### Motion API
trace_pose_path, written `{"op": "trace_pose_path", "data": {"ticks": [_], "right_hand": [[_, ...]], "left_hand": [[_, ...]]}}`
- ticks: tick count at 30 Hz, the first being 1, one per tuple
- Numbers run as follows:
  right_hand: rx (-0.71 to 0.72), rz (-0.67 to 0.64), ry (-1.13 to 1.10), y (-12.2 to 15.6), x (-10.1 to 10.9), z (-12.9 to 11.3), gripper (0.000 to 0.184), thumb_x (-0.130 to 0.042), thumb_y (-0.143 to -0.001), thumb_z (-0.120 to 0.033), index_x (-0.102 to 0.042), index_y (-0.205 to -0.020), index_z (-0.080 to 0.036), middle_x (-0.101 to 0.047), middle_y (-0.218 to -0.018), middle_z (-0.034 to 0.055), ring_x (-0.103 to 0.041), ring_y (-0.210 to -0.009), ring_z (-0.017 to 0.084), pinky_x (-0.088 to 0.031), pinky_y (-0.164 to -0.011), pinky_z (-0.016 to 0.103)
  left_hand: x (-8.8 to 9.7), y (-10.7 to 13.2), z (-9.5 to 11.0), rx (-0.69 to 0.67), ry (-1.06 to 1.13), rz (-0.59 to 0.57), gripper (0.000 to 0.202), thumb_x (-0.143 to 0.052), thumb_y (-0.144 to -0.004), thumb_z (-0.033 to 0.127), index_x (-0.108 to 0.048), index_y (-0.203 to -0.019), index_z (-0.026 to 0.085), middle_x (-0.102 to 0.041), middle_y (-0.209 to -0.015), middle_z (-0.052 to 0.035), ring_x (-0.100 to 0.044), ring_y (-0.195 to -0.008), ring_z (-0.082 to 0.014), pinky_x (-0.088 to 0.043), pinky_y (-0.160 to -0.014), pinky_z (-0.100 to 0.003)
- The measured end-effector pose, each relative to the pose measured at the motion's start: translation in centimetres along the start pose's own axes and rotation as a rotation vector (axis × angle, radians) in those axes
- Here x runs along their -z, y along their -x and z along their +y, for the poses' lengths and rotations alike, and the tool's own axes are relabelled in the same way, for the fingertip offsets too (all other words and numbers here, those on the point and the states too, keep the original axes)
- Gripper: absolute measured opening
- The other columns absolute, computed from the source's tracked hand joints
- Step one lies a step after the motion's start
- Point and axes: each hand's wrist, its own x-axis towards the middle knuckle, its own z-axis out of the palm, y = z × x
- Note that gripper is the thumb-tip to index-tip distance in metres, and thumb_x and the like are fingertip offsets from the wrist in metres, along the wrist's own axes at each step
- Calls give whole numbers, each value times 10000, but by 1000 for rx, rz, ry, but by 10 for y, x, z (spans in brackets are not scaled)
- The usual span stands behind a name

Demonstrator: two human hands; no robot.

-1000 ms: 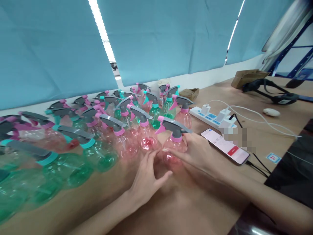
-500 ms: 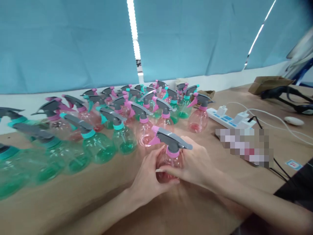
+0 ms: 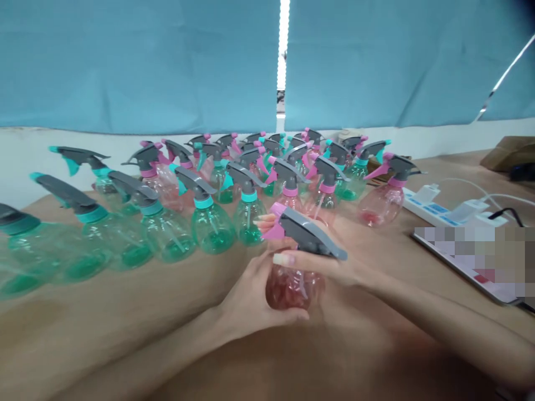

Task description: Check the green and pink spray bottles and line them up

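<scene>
Close in front of me stands a pink spray bottle with a grey and pink spray head. My left hand is wrapped round the bottle's clear body, its thumb across the near side low down. Higher up, my right hand closes round the neck just under the spray head. Its thumb lies across the front, hiding the collar, and its fingertips show at the left behind the nozzle. Just beyond the hands is a green spray bottle, and a pink spray bottle stands to the right.
Several green and pink spray bottles stand in rows on the brown table. A white power strip with plugs and cables lies at right, near a blurred-out flat device. A cardboard box sits farther back. Blue curtains hang behind.
My right hand has moved from the bottle's body up to its neck, and its fingertips now show behind the nozzle. My left hand still holds the body. The view has turned left.
</scene>
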Motion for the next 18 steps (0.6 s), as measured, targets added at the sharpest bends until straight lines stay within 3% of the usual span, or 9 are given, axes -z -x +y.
{"op": "trace_pose_path", "data": {"ticks": [4,10,15,18], "right_hand": [[19,-20,-90,-5,-5,1,353,-587,-854,-343,-579,-1199,-268,-687,-1067,23,-648,-996,203,-541,-809,348],[-9,-59,-161,-8,0,11,236,-602,-845,-301,-643,-1073,-257,-706,-910,-1,-676,-875,169,-507,-895,368],[-69,-87,-95,-5,4,19,156,-562,-879,-347,-669,-947,-256,-686,-776,-24,-679,-777,154,-540,-804,331],[-34,-28,-35,-3,10,22,156,-584,-860,-362,-638,-773,-245,-638,-674,-35,-643,-661,148,-547,-637,290]], "left_hand": [[-1,-2,0,-6,-25,25,908,-818,-630,479,-367,-1386,260,-473,-1385,-96,-458,-1246,-373,-392,-1005,-553],[-5,-8,-5,-19,0,22,935,-834,-602,510,-396,-1375,218,-520,-1323,-136,-471,-1227,-381,-383,-1007,-547],[-5,-10,-11,-91,-20,11,938,-801,-626,588,-375,-1384,237,-514,-1338,-121,-454,-1241,-368,-369,-1018,-529],[-3,-9,-13,-73,-119,-32,970,-799,-612,610,-361,-1398,249,-510,-1354,-118,-434,-1261,-372,-338,-1032,-543]]}}
